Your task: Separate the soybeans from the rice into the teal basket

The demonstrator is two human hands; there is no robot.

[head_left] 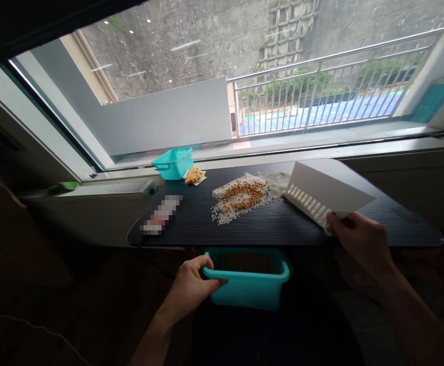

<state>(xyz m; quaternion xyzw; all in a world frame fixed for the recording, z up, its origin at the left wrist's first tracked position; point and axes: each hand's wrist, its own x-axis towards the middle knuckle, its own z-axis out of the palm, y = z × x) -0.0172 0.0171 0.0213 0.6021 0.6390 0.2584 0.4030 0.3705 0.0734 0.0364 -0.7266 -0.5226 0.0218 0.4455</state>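
Observation:
My left hand [195, 279] grips the near left rim of a turquoise plastic bin [248, 292], held just below the table's front edge. Dark, small grains [244, 263] lie inside that bin. In my right hand [361, 236] is a white card [326, 190] with a row of slots along its lower edge. The card stands tilted on the table, its far end touching pale grains. A spread pile of white grains [224, 216] mixed with golden-brown round beans [244, 195] covers the middle of the table.
The dark tabletop [191, 223] has rounded corners and stands against a window. At its back left are a second turquoise bin [176, 165] and yellowish pieces [196, 175] on white paper. A blurred-out item [163, 214] lies at the left. A radiator [111, 188] is beside the table.

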